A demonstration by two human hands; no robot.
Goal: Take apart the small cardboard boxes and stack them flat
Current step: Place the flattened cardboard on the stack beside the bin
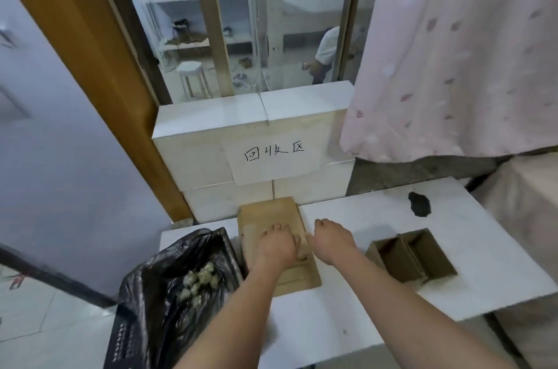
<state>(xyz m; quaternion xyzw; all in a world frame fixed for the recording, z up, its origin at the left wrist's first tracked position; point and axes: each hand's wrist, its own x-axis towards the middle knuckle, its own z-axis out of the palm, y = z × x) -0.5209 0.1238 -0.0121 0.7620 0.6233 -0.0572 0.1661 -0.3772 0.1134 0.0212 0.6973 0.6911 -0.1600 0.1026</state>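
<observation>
Flattened cardboard pile (pixel 271 217): it lies on the white tabletop (pixel 377 217) with its long axis running away from you, its far end just short of the paper sign (pixel 273 154) on the tiled ledge behind it. Your left hand (pixel 279 243) rests palm-down on the middle of the pile, fingers spread fairly straight and pressing rather than grasping. Your right hand (pixel 330 237) sits at the pile's right edge with its fingers curled under; whether they pinch a flap or merely push against the board cannot be told from this view. The pile appears to be in its pressing-down step. The one box still standing, the open box (pixel 412 257), lies well apart to the right of the pile, near the tabletop's front edge, its mouth facing up and a divider across its middle, its long axis slanting away to the right. It therefore lies on your right hand's side, and that hand is the nearer for the next reach. Left of the pile, touching its near corner, stands a black bin bag (pixel 169 284) holding pale crumpled scraps. A dark patch (pixel 419 203) marks the tabletop beyond the open box.
</observation>
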